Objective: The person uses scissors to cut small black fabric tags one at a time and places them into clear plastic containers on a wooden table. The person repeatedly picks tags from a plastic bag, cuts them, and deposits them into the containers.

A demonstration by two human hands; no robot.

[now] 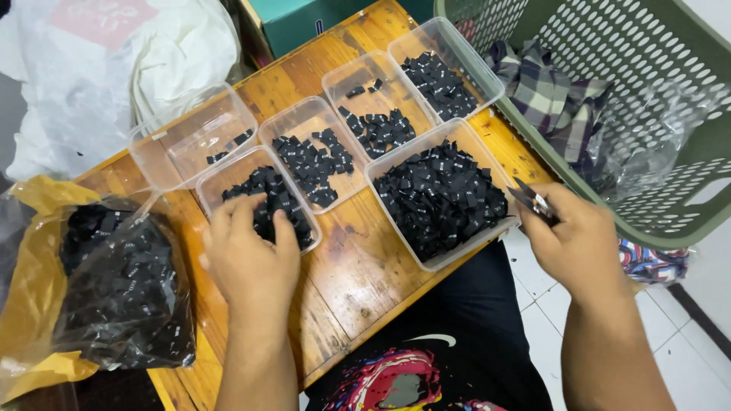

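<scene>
We see black labels [440, 199] with tiny white marks filling clear plastic trays [457, 133] on an orange-brown wooden counter [358, 266]. A clear bag [126, 289] of more black labels lies on yellow wrapping [27, 274]. The perforated basket [670, 91] is olive green, holding checked cloth [552, 95] in purple, grey and white.

**Tubs in rows on the worktop**

Six tubs of labels sit on the worktop [358, 281]. The left hand [251, 255] reaches into the near-left tub [259, 199]; the largest tub [440, 194] lies right of it. A bag [122, 285] lies far left, a basket [632, 114] far right.
</scene>
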